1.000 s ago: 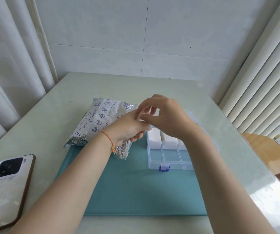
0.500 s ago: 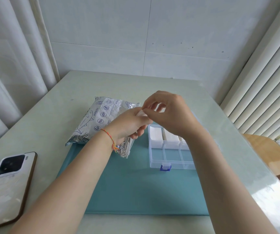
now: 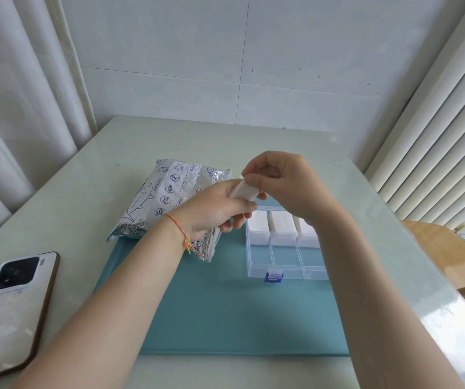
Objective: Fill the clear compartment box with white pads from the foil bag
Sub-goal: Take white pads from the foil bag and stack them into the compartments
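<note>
Fingers of both hands, left hand [image 3: 214,206] and right hand [image 3: 287,186], pinch one white pad [image 3: 243,190]

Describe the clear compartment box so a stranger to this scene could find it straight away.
Start at the pale table and find the teal mat on it. The clear box sits on the mat's right side, under the right hand and right of the foil bag. Unlike the bag, it is see-through, has a blue clasp in front and white pads in its back row.
</note>
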Available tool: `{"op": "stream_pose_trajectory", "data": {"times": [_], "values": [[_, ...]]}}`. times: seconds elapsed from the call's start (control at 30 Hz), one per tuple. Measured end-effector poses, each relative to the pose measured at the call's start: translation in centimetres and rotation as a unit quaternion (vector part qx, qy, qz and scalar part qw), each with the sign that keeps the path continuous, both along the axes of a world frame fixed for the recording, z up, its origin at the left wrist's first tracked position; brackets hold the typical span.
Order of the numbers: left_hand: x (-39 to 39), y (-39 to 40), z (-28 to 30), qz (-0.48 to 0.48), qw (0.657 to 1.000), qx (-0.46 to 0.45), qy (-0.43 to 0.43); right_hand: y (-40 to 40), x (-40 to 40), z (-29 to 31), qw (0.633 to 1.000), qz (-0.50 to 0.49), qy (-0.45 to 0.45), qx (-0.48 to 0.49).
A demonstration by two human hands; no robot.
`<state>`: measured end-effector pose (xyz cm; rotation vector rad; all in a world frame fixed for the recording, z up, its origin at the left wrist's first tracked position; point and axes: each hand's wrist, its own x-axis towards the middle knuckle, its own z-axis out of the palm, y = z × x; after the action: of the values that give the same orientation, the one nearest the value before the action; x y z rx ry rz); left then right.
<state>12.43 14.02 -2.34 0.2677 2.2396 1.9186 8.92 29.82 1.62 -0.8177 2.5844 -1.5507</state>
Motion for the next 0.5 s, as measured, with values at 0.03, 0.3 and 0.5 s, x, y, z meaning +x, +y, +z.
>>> {"op": "stream_pose_trajectory", "data": {"times": [0.03,0.3,0.5], "values": [[0.0,0.0,0.0,-0.003,1.0,0.008,-0.005,0.2,0.0,0.1,1.0,0.007,-0.003,0.01],[-0.1,0.3,0.2,-0.036,0.989,0.126,-0.072,0.8,-0.2,0.4,0.999,0.022,-0.041,-0.025],[-0.2,1.0,-0.3,-0.011,0.961,0.221,-0.164,-0.6,-0.3,-0.4,0.991,-0.061,-0.023,-0.113]]}}
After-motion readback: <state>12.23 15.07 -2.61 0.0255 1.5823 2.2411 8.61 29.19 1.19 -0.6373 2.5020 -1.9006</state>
